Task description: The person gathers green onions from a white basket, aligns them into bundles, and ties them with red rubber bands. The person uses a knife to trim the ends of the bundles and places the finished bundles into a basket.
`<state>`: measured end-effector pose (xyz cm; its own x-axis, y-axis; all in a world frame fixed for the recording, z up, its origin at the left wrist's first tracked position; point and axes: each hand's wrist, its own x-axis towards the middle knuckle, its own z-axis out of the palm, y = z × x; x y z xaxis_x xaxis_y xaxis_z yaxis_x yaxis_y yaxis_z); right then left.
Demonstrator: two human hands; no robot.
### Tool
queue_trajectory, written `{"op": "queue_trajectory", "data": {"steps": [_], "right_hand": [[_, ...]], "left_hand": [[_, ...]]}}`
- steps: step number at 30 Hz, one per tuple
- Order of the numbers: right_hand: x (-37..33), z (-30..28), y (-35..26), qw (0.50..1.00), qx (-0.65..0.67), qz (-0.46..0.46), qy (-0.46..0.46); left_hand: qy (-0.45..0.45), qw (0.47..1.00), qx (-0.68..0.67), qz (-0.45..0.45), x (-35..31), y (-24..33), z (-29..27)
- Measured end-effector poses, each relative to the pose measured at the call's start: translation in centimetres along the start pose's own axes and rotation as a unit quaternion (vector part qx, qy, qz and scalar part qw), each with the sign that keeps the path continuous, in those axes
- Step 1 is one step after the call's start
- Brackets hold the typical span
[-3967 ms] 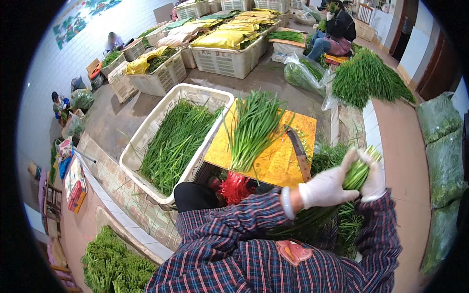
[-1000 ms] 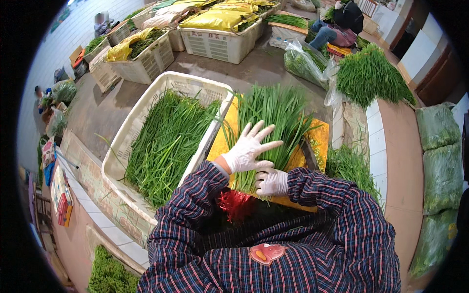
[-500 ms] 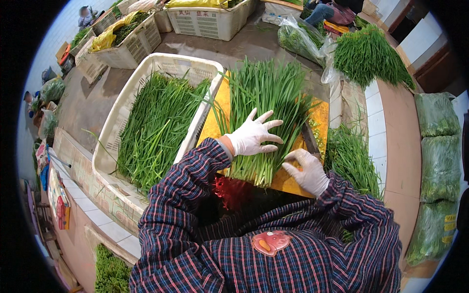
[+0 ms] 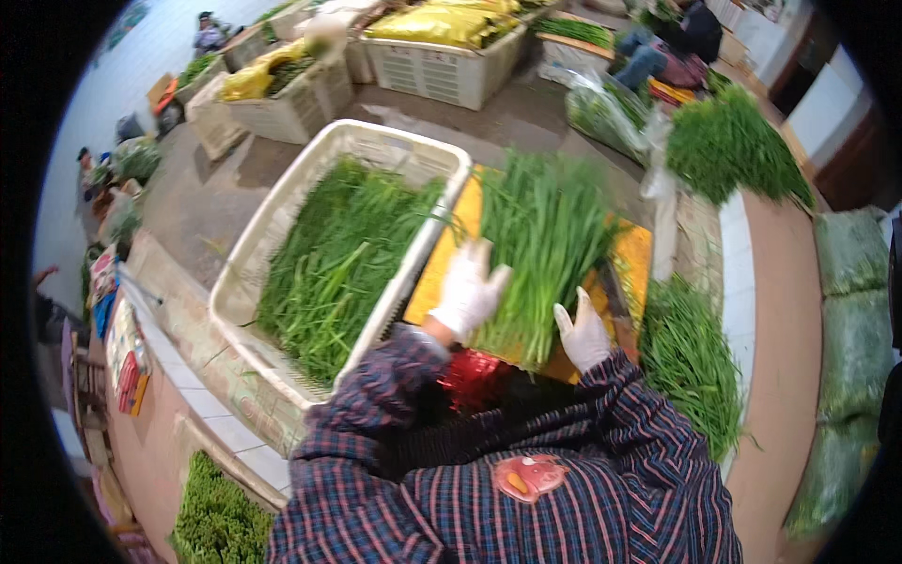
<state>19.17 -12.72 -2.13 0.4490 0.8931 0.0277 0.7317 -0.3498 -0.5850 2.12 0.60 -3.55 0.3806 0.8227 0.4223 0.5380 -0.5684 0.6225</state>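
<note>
A thick bunch of garlic chives (image 4: 547,246), long green leaves with pale cut ends toward me, lies on a yellow board (image 4: 442,261). My left hand (image 4: 467,291), in a white glove, is at the bunch's left side, its fingers stretched and thumb apart. On the other side, close to the pale stem ends, my gloved right hand (image 4: 584,336) has its fingers raised and spread. Neither hand grips the bunch. Beside the board on the left, a white plastic crate (image 4: 246,246) holds many more loose chives (image 4: 343,268).
Loose chives (image 4: 691,362) lie right of the board, with a larger heap (image 4: 738,146) farther back. Bagged greens (image 4: 855,352) are stacked at the far right. Filled crates (image 4: 442,75) stand at the back, where a seated person (image 4: 672,56) works. Something shiny red (image 4: 470,379) is below the board.
My left hand has drawn back from the top of the bunch to its left side. My right hand's fingers now point up beside the stems. The whole view has shifted, blurring slightly.
</note>
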Motion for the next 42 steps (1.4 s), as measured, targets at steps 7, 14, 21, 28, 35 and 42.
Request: {"op": "queue_trajectory", "data": {"steps": [7,14,21,28,35,42], "right_hand": [[-0.5,0.5,0.5,0.993,0.024,-0.041,-0.109],[2.2,-3.7,-2.2,0.931,-0.302,-0.145,-0.146],[2.1,-4.6,-1.4,0.942,-0.273,-0.157,-0.115],[3.4,-2.8,-3.8,0.962,-0.088,-0.109,-0.235],[2.5,-5.6,-0.2,0.964,-0.14,-0.108,-0.199],[11.3,-6.4,-6.5,0.975,-0.118,-0.154,-0.108]], "left_hand": [[-0.143,0.989,0.025,-0.008,-2.5,4.4,4.7],[-0.224,0.967,0.009,-0.123,-1.0,3.8,-2.4],[-0.166,0.985,0.029,0.04,-1.6,5.0,-3.3],[-0.24,0.921,-0.073,0.298,2.6,5.7,-3.7],[-0.319,0.874,0.062,0.361,1.7,4.0,1.4],[-0.335,0.873,0.074,0.346,1.5,4.2,1.0]]}}
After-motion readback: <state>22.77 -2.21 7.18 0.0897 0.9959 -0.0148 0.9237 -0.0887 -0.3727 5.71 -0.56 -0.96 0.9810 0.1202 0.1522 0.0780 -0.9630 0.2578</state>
